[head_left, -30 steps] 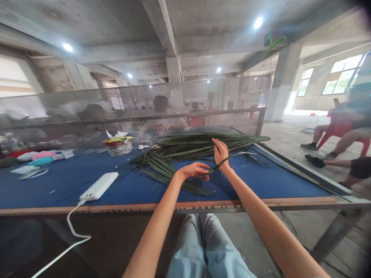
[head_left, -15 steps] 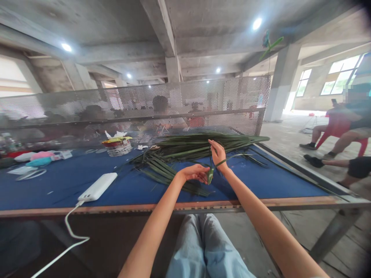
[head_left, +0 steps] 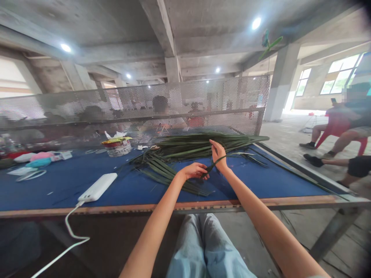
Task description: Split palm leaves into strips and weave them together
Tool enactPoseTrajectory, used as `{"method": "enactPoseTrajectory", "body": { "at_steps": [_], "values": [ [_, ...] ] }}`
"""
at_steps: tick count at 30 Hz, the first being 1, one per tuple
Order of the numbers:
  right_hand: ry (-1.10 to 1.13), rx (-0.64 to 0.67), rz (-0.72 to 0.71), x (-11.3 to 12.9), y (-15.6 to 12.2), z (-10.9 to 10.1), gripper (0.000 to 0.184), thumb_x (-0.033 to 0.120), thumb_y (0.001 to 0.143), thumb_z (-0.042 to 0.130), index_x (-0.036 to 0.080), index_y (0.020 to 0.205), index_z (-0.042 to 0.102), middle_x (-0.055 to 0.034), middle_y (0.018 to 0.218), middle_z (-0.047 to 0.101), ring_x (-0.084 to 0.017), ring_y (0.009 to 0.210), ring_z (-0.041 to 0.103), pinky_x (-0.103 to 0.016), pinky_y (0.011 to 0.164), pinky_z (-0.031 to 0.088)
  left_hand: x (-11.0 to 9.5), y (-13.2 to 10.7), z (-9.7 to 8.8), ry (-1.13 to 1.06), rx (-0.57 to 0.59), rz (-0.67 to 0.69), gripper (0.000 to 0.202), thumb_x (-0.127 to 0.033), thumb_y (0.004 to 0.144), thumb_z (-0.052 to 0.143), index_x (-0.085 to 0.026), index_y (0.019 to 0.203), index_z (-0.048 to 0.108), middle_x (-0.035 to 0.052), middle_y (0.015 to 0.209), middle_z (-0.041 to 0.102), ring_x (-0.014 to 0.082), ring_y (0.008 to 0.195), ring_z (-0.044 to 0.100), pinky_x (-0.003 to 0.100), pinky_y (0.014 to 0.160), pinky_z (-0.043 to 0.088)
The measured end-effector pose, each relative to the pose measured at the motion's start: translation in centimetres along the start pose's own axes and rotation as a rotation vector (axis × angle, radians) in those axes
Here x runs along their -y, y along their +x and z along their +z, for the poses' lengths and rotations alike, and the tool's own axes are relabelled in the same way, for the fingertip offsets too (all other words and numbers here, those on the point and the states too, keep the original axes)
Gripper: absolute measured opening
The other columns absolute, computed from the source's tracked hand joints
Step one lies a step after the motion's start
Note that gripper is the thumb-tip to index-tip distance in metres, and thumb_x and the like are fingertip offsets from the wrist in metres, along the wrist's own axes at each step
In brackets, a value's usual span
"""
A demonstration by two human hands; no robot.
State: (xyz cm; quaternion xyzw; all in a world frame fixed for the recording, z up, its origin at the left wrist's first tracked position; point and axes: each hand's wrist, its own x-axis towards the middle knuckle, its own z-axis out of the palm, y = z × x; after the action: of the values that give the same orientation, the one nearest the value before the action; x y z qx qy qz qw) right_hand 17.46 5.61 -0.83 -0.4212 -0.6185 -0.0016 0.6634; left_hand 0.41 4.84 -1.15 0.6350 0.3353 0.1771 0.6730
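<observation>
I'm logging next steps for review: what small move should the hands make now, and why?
Probably the right hand should gently draw the narrow, dark-green leaf strip taut: the left hand has one part in its grip, and the strip curves across to the right hand rather than running straight.

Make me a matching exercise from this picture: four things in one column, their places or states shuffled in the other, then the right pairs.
Things
1. Left hand
2. Long green leaves
3. Rectangular white device
4. Round container

Places and states
A. Plugged to a white cable that hangs over the table edge
B. Topped by something yellow, near the perforated screen
C. Fingers closed on a dark green leaf piece
D. Heaped loosely, partly behind the right hand

Pairs: 1-C, 2-D, 3-A, 4-B
</observation>
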Motion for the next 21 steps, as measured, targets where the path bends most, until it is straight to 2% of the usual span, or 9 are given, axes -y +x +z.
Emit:
{"method": "enactPoseTrajectory", "body": {
  "at_steps": [2, 8, 12, 15, 18, 20, 21],
  "values": [
    [0.046, -0.023, 0.047, 0.0, -0.1, -0.1, 0.040, 0.029, 0.089, 0.035, 0.023, 0.117, 0.064, -0.0067, 0.118, 0.065, -0.020, 0.110, 0.057, -0.038, 0.100, 0.040, 0.2, 0.1, -0.1, 0.008, 0.029, -0.003, 0.040, -0.025, 0.057, 0.084, -0.013, 0.088, 0.061, 0.0091, 0.069, 0.071, 0.0154, 0.056, 0.064, 0.026, 0.059, 0.047],
    [0.332, -0.112, 0.213, -0.5, 0.5, -0.1, 0.045, 0.045, 0.086, 0.040, 0.020, 0.116, 0.063, -0.0094, 0.110, 0.068, -0.020, 0.104, 0.060, -0.036, 0.097, 0.042, 0.3, 0.1, 0.0, 0.055, 0.122, 0.103, 0.038, -0.023, 0.058, 0.082, -0.013, 0.089, 0.062, 0.0089, 0.083, 0.070, 0.0093, 0.054, 0.058, 0.021, 0.051, 0.040],
    [0.562, -0.064, 0.343, -1.3, 0.8, -0.1, 0.048, 0.044, 0.080, 0.048, 0.020, 0.121, 0.057, -0.0093, 0.105, 0.070, -0.019, 0.100, 0.063, -0.036, 0.093, 0.045, 0.1, 0.2, 0.1, -0.007, 0.066, 0.090, 0.034, -0.028, 0.059, 0.082, -0.014, 0.077, 0.056, 0.0024, 0.067, 0.061, 0.0106, 0.056, 0.057, 0.021, 0.050, 0.039],
    [0.636, -0.022, 0.478, -1.9, 0.6, 0.1, 0.055, 0.036, 0.077, 0.051, 0.023, 0.130, 0.046, -0.0059, 0.101, 0.071, -0.018, 0.097, 0.065, -0.036, 0.092, 0.045, 0.2, 0.4, -0.2, -0.082, -0.080, 0.138, 0.037, -0.030, 0.061, 0.080, -0.016, 0.069, 0.047, -0.0054, 0.052, 0.046, 0.0053, 0.042, 0.043, 0.018, 0.042, 0.028],
    [0.524, 0.068, 0.605, -2.1, 0.2, 0.4, 0.061, 0.027, 0.076, 0.050, 0.024, 0.136, 0.038, -0.0032, 0.091, 0.072, -0.018, 0.090, 0.066, -0.036, 0.088, 0.047, 0.2, 0.6, -0.6, -0.168, -0.339, 0.258, 0.034, -0.030, 0.067, 0.075, -0.018, 0.071, 0.043, -0.0078, 0.048, 0.042, 0.0040, 0.037, 0.037, 0.018, 0.041, 0.023],
    [0.300, 0.164, 0.616, -1.7, -0.2, 0.6, 0.054, 0.025, 0.075, 0.053, 0.022, 0.129, 0.046, -0.0036, 0.082, 0.071, -0.021, 0.086, 0.066, -0.036, 0.083, 0.048, 0.0, 0.5, -0.8, -0.206, -0.511, 0.338, 0.027, -0.030, 0.072, 0.070, -0.018, 0.077, 0.046, -0.0069, 0.050, 0.046, 0.0048, 0.039, 0.040, 0.017, 0.042, 0.025],
    [0.151, 0.214, 0.581, -1.2, -0.4, 0.6, 0.045, 0.026, 0.076, 0.054, 0.022, 0.121, 0.053, -0.0044, 0.078, 0.070, -0.023, 0.084, 0.066, -0.036, 0.081, 0.048, -0.1, 0.4, -0.8, -0.222, -0.578, 0.374, 0.025, -0.031, 0.073, 0.068, -0.018, 0.080, 0.048, -0.0067, 0.051, 0.047, 0.0050, 0.039, 0.042, 0.017, 0.042, 0.026]
  ]
}}
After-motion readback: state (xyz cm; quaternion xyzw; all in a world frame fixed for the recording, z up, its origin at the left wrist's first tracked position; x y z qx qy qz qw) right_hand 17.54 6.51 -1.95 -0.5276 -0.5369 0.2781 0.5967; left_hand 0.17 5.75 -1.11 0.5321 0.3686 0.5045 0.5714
